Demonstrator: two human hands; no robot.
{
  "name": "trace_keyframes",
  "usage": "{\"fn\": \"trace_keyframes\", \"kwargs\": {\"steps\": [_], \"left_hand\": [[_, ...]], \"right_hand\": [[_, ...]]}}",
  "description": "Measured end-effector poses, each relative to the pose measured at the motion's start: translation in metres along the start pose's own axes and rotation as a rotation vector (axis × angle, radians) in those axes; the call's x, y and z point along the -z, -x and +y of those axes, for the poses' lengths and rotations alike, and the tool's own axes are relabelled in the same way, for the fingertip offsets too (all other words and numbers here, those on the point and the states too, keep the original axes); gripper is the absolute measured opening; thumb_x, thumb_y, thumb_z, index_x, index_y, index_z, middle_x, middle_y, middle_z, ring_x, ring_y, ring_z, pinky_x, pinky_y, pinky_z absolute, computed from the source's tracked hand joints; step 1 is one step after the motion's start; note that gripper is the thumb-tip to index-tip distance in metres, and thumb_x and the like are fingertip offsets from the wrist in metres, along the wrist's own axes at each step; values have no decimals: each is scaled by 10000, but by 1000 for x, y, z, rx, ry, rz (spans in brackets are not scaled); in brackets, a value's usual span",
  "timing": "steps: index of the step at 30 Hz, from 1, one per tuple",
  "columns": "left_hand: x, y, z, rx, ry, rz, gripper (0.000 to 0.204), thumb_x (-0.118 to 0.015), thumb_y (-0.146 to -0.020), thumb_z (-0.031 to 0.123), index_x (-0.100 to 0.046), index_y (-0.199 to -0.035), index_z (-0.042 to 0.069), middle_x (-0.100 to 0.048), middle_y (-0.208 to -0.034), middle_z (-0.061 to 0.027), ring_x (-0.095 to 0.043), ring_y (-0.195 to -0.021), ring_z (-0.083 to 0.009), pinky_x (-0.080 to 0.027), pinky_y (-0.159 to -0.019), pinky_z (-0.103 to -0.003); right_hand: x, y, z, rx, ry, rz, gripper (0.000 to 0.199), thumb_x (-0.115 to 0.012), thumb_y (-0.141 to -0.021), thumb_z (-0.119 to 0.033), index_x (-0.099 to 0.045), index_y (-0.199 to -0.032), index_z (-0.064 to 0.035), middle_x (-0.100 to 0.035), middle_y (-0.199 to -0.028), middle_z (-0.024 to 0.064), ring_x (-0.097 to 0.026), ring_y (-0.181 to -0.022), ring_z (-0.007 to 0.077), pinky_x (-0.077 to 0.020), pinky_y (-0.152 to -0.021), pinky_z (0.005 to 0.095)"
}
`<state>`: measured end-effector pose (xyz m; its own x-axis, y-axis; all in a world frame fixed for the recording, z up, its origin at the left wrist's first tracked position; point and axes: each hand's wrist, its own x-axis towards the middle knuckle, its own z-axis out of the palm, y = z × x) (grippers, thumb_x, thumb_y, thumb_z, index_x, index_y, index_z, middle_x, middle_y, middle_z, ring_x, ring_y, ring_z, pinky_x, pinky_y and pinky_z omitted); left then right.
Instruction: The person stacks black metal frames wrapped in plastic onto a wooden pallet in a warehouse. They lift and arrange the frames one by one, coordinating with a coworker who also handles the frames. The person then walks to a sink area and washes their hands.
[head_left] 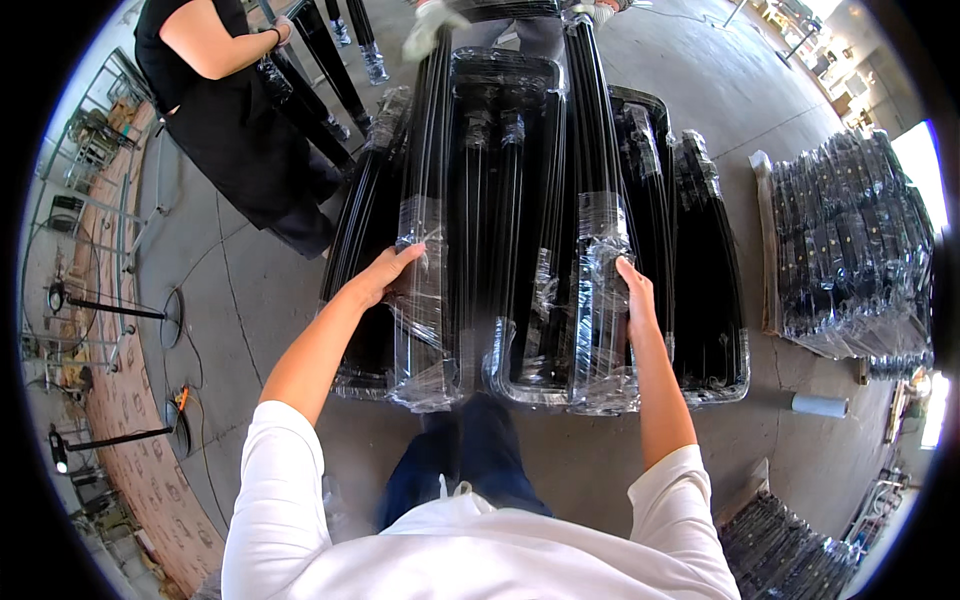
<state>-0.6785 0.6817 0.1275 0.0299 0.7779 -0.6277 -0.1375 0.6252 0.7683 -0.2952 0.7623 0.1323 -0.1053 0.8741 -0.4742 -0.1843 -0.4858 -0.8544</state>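
Observation:
A bundle of long black metal frames (430, 130), its near ends wrapped in clear film, lies over a stack of similar wrapped black frames (712, 300). My left hand (383, 273) grips the outer side of the left wrapped end (422, 300), thumb on top and fingers partly hidden beneath. On the other side, my right hand (638, 290) is closed on the right wrapped end (602, 290), its fingers mostly out of sight. At the far end are another person's gloved hands (432, 28), one blurred and the other at the right corner.
Another person in dark clothes (250, 130) stands at the left beside more black frames. A film-wrapped stack (850, 240) sits at the right, near a pale roll (820, 405). Lamp stands (172, 318) and cables are on the left floor. More wrapped parts (785, 545) lie lower right.

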Motion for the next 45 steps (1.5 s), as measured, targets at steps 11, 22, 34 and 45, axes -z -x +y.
{"fn": "trace_keyframes", "kwargs": {"steps": [11,22,34,45], "left_hand": [[50,-79,-28,100,-37,-1,461,-597,-691,435,-544,-921,39,-597,-810,-81,-588,-704,-194,-477,-632,-320],[59,-87,-93,79,-214,-83,606,-612,-699,255,-342,-1191,26,-451,-1132,-107,-394,-1073,-207,-270,-929,-330],[47,-65,-179,219,-14,254,992,-702,-592,456,-111,-1290,70,-314,-1248,-152,-323,-1141,-280,-235,-926,-444],[13,-39,-203,16,-261,386,667,-653,-692,284,-307,-1158,-46,-468,-1067,-149,-460,-973,-212,-342,-856,-290]], "right_hand": [[-16,-70,79,-47,-14,-58,328,-602,-738,-289,-568,-878,6,-570,-770,37,-524,-660,98,-404,-613,227],[20,-104,141,-54,1191,-114,605,-551,-717,-469,-472,-1122,-26,-448,-1073,200,-451,-967,312,-360,-851,370],[10,-37,221,-357,732,104,803,-622,-642,-523,-395,-1097,98,-497,-1052,179,-474,-991,232,-370,-828,313],[-1,-10,206,-244,938,62,959,-544,-629,-632,-347,-1135,159,-471,-1077,292,-447,-1060,336,-349,-883,333]]}}
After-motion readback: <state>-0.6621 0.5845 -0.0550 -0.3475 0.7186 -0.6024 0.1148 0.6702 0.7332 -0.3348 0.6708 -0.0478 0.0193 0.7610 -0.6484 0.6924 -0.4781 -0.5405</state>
